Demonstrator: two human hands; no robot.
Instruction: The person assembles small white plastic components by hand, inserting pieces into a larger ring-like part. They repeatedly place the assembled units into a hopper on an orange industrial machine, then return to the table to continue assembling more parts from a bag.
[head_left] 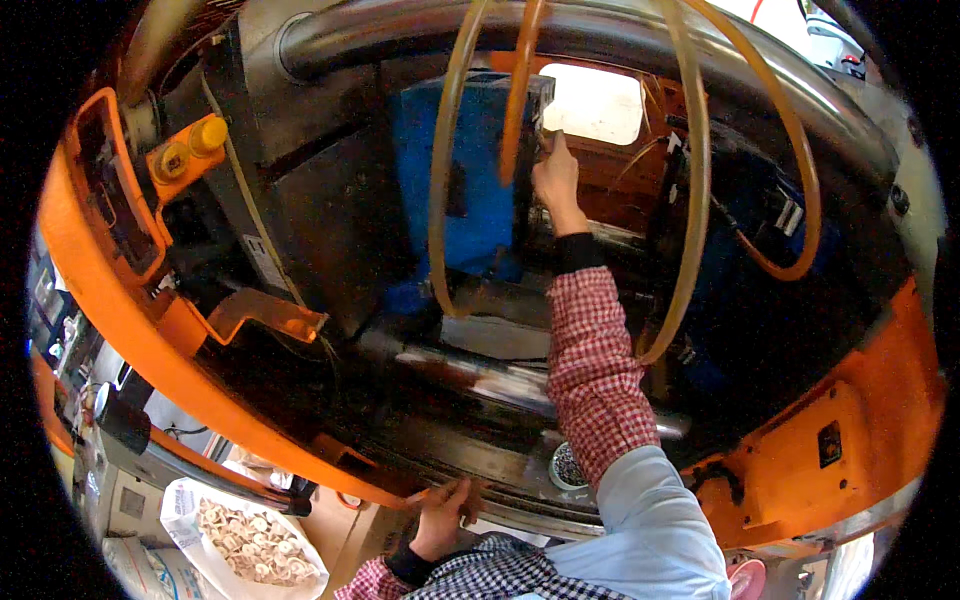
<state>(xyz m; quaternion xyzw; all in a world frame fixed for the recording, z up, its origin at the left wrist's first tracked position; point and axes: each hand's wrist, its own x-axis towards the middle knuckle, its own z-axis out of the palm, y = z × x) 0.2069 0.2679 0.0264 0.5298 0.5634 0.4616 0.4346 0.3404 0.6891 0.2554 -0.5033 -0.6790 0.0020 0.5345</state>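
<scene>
Where R hand [556,182] reaches, blue block [482,150] just L of fingers [558,150].

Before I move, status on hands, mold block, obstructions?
Right hand at edge of blue mold block. Left hand at lower end of orange rail. Hoses hang either side of right hand.

White box [180,512] of beige rings [252,542] lower left, pot [556,474] of grey granules [569,464] bottom centre, yellow knob [208,135] upper left, hoses [698,180] hanging centre and right, steel bar [400,36] across top.
</scene>
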